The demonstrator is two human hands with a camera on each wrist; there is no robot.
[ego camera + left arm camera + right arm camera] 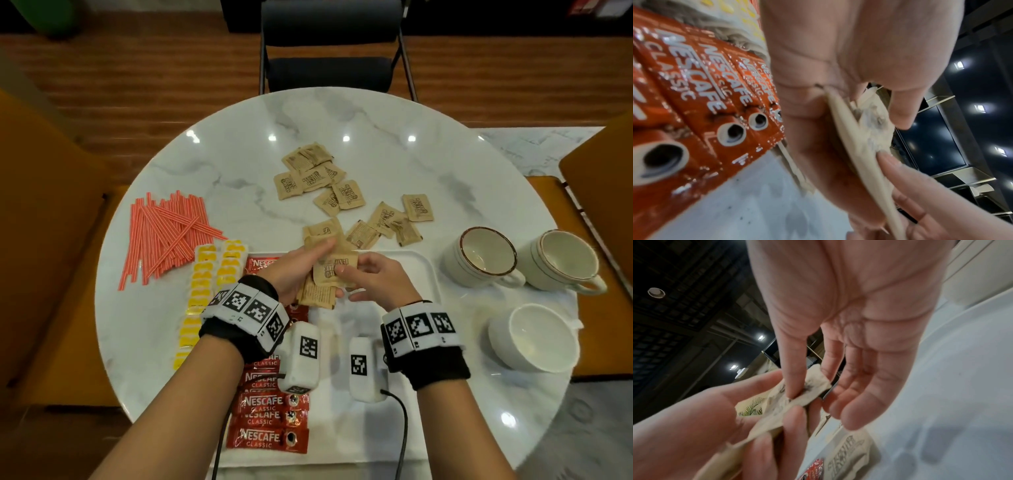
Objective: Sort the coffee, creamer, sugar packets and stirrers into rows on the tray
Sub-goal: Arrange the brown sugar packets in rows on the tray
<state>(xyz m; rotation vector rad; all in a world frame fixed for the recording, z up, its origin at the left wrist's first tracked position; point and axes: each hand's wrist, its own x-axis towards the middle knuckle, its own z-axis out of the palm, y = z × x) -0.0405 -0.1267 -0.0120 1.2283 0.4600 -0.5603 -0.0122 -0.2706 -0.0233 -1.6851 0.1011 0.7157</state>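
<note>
- Brown paper sugar packets (334, 274), a small stack, gripped in left hand (298, 270) above the white tray (423, 270), thumb on top, fingers curled beneath.
- Top packet of that stack pinched at its right edge by right hand (375, 277), thumb (795, 369) pressing it against the forefinger, remaining fingers loosely spread.
- 1 more sugar packet lying flat on the tray just below the hands, seen in the right wrist view (849, 452).
- Loose sugar packets (346, 197) scattered on the marble tabletop (212, 161) beyond the tray, some overlapping.
- Red coffee sachets (270, 416) lined in a column along the tray's left side, partly hidden by the left wrist.
- Yellow creamer packets (202, 291) in 2 columns just left of the tray, on the tabletop.
- Red-and-white striped stirrers (164, 233) heaped on the tabletop at far left, a few crossing the pile.
- 3 white cups (486, 257) at right of the tray, 2 upright side by side, 1 nearer with its opening turned toward the camera.
- Dark chair (330, 48) beyond the tabletop.
</note>
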